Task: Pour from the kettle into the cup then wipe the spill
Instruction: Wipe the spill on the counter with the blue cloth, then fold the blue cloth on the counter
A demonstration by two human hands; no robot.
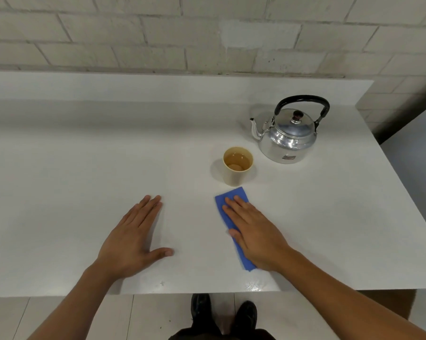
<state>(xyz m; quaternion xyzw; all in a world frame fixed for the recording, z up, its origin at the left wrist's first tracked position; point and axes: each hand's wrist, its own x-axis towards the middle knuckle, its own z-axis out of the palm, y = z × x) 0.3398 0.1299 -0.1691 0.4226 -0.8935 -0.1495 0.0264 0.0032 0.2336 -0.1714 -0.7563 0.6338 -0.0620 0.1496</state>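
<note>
A shiny metal kettle (pixel 289 136) with a black arched handle stands upright at the right of the white table (pixel 84 155), spout pointing left. Just in front of it and to the left is a beige cup (pixel 237 166) holding liquid. A folded blue cloth (pixel 227 200) lies flat close to the cup's near side. My right hand (pixel 253 231) presses flat on the cloth, fingers extended, covering most of it. My left hand (pixel 133 238) rests palm down on the bare table to the left, fingers together, thumb spread, holding nothing.
A wet sheen (pixel 254 285) shows on the table near its front edge, just below the cloth. A white brick wall (pixel 158 33) backs the table. The table's right edge (pixel 403 187) drops to the floor; my shoes (pixel 224 315) are below the front edge.
</note>
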